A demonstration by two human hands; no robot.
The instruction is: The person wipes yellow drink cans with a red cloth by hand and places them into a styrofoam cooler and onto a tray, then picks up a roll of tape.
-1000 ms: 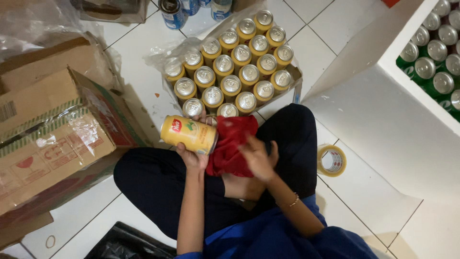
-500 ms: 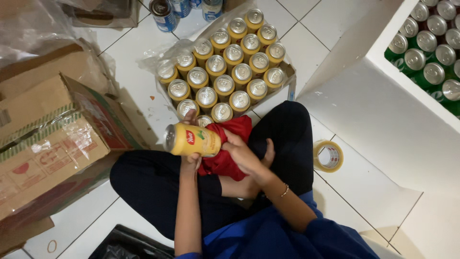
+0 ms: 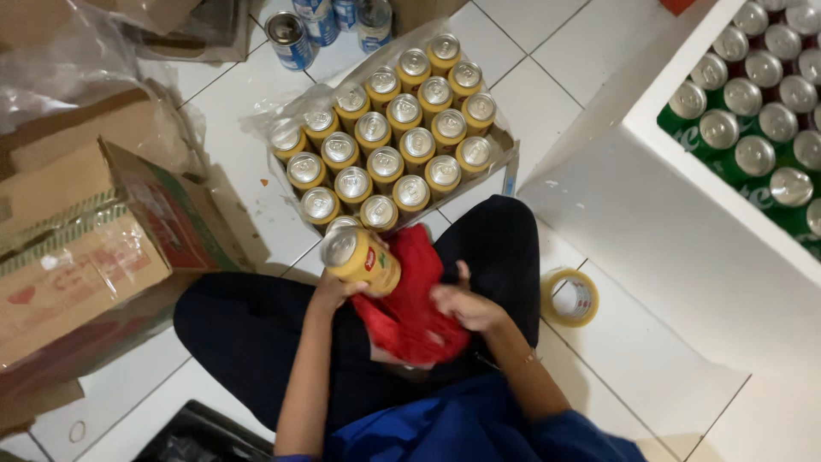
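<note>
Tilted now, the yellow metal drink can (image 3: 361, 257) shows its silver top to the camera, where half a second ago it lay sideways with its label up. Left hand (image 3: 332, 289) grips it from below, fingers wrapped round the base, holding it over the lap just in front of the knees. Right hand (image 3: 466, 306) has slid lower on the crumpled red cloth (image 3: 409, 301), fingers clenched into the fabric, thumb sticking up. Cloth touches the can's side and drapes down over the dark trousers.

Straight ahead, almost touching the knees, sits a plastic-wrapped cardboard tray of yellow cans (image 3: 389, 145), rows tight, its near edge just beyond the held can. Left side is crowded: a torn brown cardboard box (image 3: 81, 248) presses up against the left thigh. Right of the right knee lies a roll of clear packing tape (image 3: 570, 297) on white floor tiles (image 3: 650, 359), with open tile around it. Farther right, a white crate edge (image 3: 684, 145) holding green cans (image 3: 753, 128). Blue cans (image 3: 295, 38) stand beyond the tray.
</note>
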